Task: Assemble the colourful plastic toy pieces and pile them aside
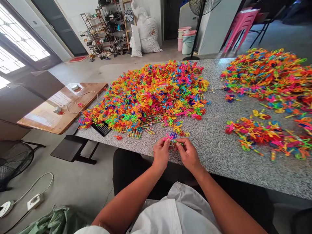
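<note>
Close to the table's front edge, my left hand pinches a small pink plastic piece. My right hand is closed on a thin patterned green stick, its end meeting the pink piece between the two hands. A dark blue plastic ring shows just beyond my fingertips; whether it is joined to the pink piece I cannot tell. Ahead and to the left spreads a big heap of colourful plastic pieces. Short patterned sticks lie along the heap's near edge.
On the right of the speckled table lie a large far pile and a smaller near pile of coloured pieces with sticks. A black slotted tray pokes out at left. A wooden board and floor fan are farther left.
</note>
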The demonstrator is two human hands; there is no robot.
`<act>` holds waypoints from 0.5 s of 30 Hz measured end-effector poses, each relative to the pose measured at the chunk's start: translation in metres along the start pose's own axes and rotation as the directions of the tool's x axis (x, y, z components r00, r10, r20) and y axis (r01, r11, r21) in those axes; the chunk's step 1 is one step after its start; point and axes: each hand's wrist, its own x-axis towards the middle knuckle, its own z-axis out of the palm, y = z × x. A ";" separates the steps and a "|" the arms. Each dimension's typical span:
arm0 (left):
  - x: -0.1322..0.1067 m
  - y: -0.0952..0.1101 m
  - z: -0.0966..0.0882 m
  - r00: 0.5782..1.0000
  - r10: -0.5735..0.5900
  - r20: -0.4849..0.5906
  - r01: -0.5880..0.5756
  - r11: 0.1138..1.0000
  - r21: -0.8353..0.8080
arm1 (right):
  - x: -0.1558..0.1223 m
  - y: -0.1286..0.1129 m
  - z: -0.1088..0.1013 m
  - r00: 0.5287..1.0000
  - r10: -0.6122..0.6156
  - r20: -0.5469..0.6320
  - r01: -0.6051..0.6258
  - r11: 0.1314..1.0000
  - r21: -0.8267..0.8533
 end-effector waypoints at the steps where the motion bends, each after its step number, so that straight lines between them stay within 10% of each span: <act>1: -0.002 -0.005 0.001 0.999 0.047 0.002 -0.047 0.997 0.067 | -0.002 0.000 -0.002 1.000 0.007 -0.009 -0.007 1.000 -0.014; 7: 0.022 -0.018 -0.001 0.940 0.193 0.281 -0.323 0.768 0.553 | 0.004 0.016 -0.061 0.931 0.182 -0.317 -0.147 0.980 0.131; 12: 0.072 -0.004 0.015 0.925 0.263 0.276 -0.358 0.352 0.865 | 0.030 0.034 -0.135 0.572 0.396 -0.719 0.003 0.875 0.484; 15: 0.087 -0.002 0.032 0.950 0.179 0.256 -0.289 0.194 0.937 | 0.044 0.036 -0.132 0.667 0.392 -0.634 -0.163 0.907 0.389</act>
